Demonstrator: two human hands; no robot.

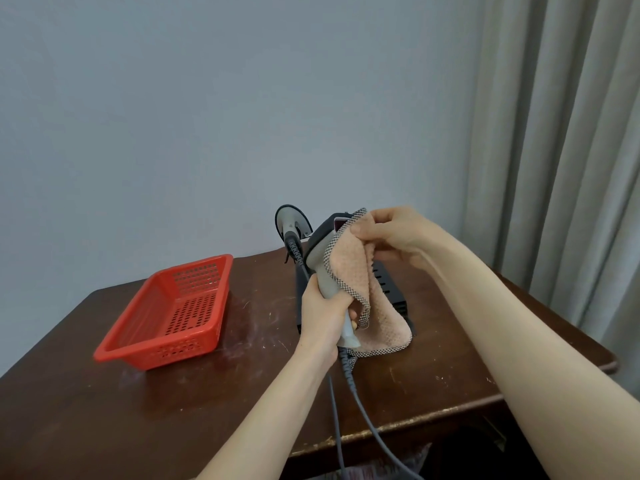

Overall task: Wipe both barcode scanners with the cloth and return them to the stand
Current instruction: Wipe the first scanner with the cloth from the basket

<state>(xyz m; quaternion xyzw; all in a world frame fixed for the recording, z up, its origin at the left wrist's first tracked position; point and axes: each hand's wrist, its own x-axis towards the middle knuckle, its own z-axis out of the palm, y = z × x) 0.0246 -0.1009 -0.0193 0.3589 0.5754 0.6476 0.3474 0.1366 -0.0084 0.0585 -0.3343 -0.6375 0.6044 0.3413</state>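
My left hand (323, 318) grips the grey handle of a barcode scanner (320, 251) and holds it upright above the table. My right hand (391, 233) pinches a peach cloth (356, 282) with a checked border against the scanner's dark head; the cloth hangs down over the right side of the handle. A second grey scanner (291, 223) sits behind, at the far edge of the table, with its cable running down. The black stand (388, 282) lies on the table under and behind the cloth, mostly hidden.
A red perforated plastic basket (173, 310) stands on the left of the brown wooden table (173, 410). Two grey cables (349, 410) run off the front edge. A curtain (561, 133) hangs at the right, a plain wall behind.
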